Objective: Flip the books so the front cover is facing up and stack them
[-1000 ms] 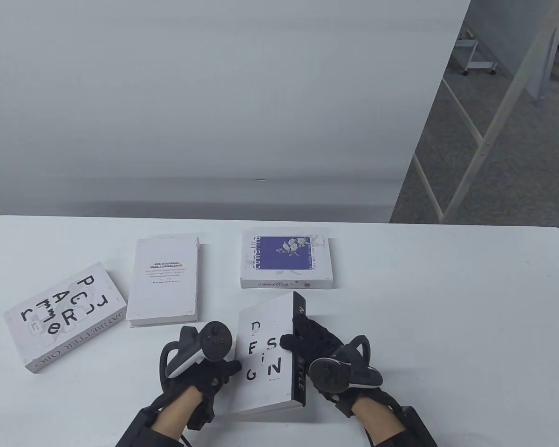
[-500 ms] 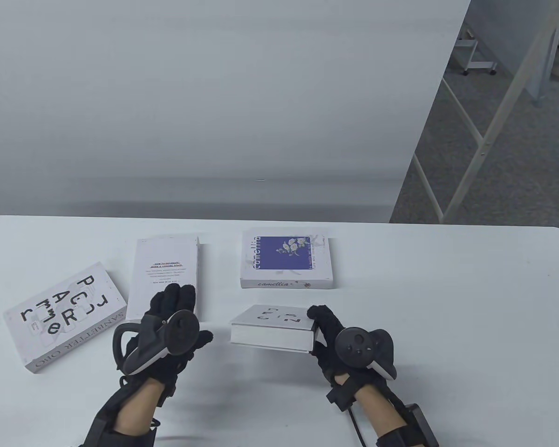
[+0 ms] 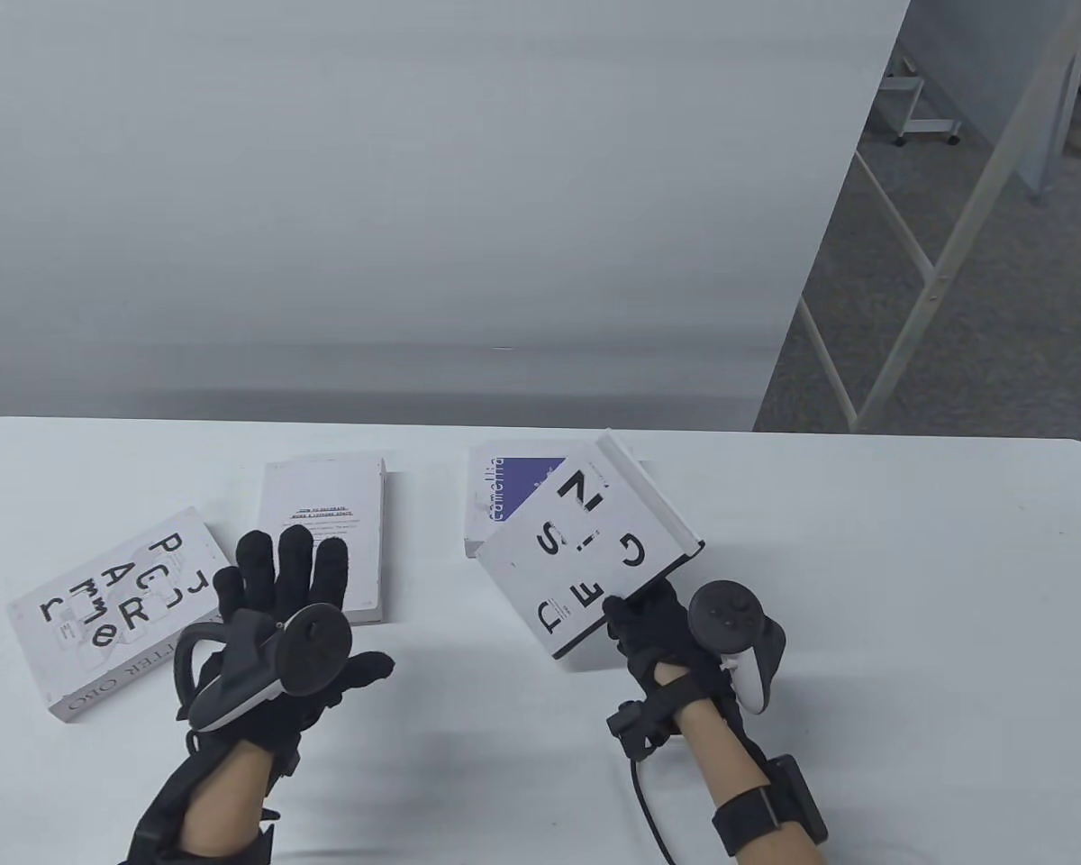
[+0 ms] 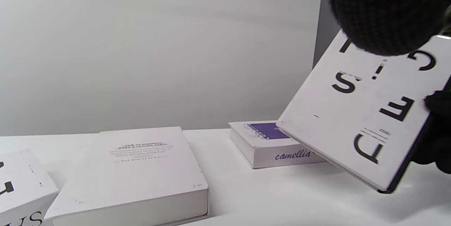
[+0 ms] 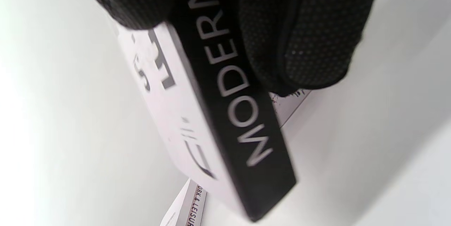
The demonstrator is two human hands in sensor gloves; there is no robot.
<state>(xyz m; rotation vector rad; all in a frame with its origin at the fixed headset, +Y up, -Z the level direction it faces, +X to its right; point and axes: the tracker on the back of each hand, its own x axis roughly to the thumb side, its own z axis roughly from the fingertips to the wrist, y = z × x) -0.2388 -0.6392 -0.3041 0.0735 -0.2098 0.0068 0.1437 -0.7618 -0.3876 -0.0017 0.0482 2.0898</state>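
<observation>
Book, "DESIGN" (image 3: pixel 585 550), centre-right of table view, tilted above camellia book (image 3: pixel 504 491). Rigid, probably light; best gripped at black spine. Right hand (image 3: pixel 653 622) pinches spine corner; left hand (image 3: pixel 288 613) spread, empty.

DESIGN book (image 3: pixel 585 541): white cover, scattered black letters, black spine with pale grey "MODERN" lettering. camellia book (image 3: pixel 491 505) at 12 o'clock of it: white, purple-blue panel, purple script on spine. Plain book (image 3: pixel 324 532): white, small black text block. Leftmost book (image 3: pixel 117 604), 9 o'clock: white, jumbled black letters. Gloves on left hand (image 3: pixel 284 622) and right hand (image 3: pixel 671 631): black knit. Table (image 3: pixel 865 631): white.
</observation>
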